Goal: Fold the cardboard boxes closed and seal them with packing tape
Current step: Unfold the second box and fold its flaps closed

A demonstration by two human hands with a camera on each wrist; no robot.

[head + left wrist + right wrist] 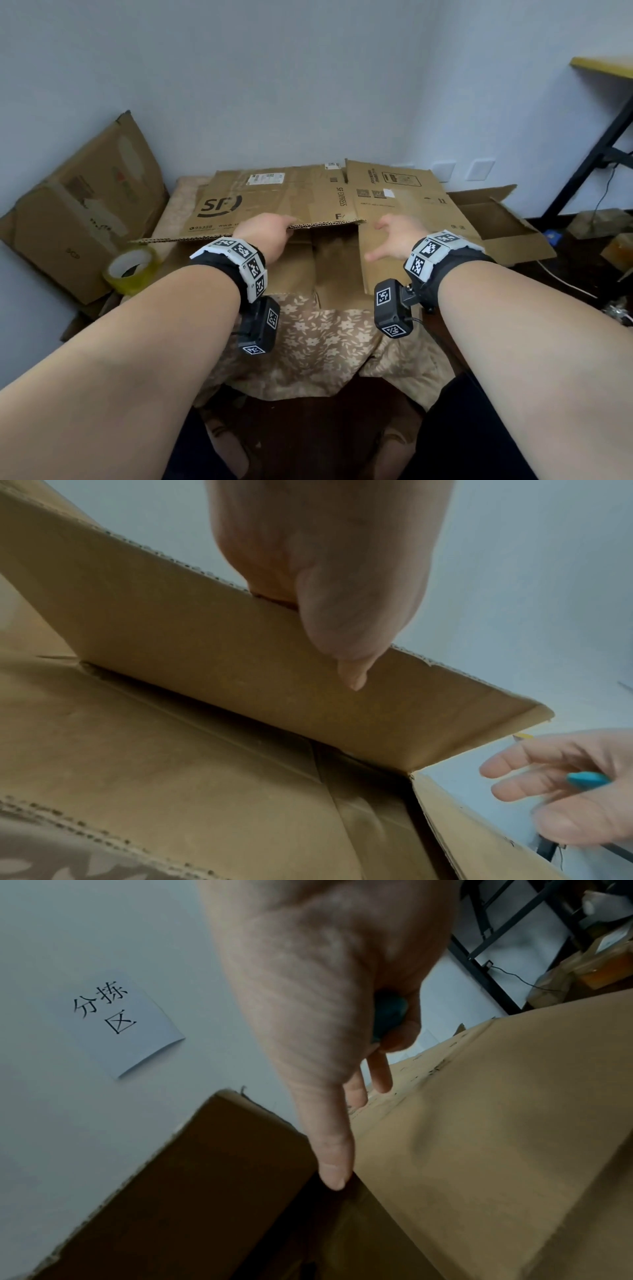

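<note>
We raise one flap (240, 656) of the flattened brown cardboard box (274, 195) on the cloth-covered counter (325, 339), left hand (267, 233) pinching its edge; next the right hand (397, 236), fingers round a small teal object (587, 779), should lift its neighbour.

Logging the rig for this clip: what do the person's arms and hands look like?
Both forearms are bare, without sleeves. The left wrist's black fabric band and the right wrist's black fabric band each carry white blocks printed with black-and-white square markers. Below hang the left black box-shaped camera and the right black box-shaped camera, marked alike; a thin black cable leaves the right one.
</note>
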